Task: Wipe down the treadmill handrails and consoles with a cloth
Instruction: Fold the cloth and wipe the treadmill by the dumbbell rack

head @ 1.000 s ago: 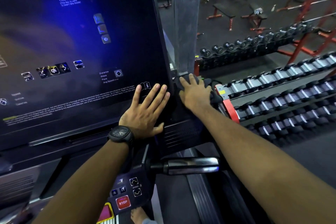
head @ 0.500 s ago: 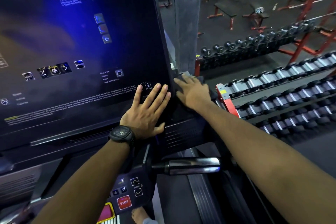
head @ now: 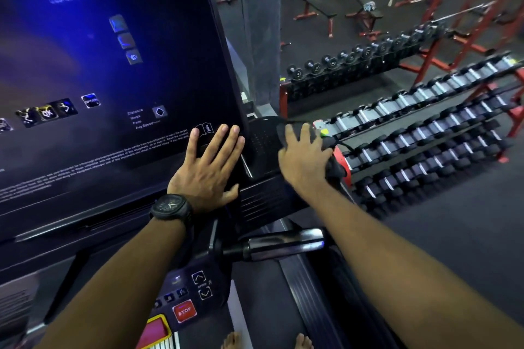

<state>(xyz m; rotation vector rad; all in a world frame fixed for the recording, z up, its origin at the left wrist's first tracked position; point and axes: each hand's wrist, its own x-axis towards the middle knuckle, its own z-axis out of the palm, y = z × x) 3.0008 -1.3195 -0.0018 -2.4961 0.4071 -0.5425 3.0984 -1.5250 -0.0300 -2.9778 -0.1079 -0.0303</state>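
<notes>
Sliding slightly rightward since half a second before, the right hand (head: 303, 156) left more of the dark cloth (head: 334, 168) showing past its fingers. Nearest, bare toes (head: 231, 341) stood below a red stop button (head: 184, 312) and a shiny handrail grip (head: 283, 245). Farther on, the left hand (head: 208, 170), with a black watch (head: 170, 207) on its wrist, lay flat with fingers spread on the console screen (head: 113, 65). Just beside it, the right hand pressed the cloth onto the console's side ledge (head: 261, 144), fingers laid straight over it. Dumbbell racks (head: 425, 127) stood beyond.
</notes>
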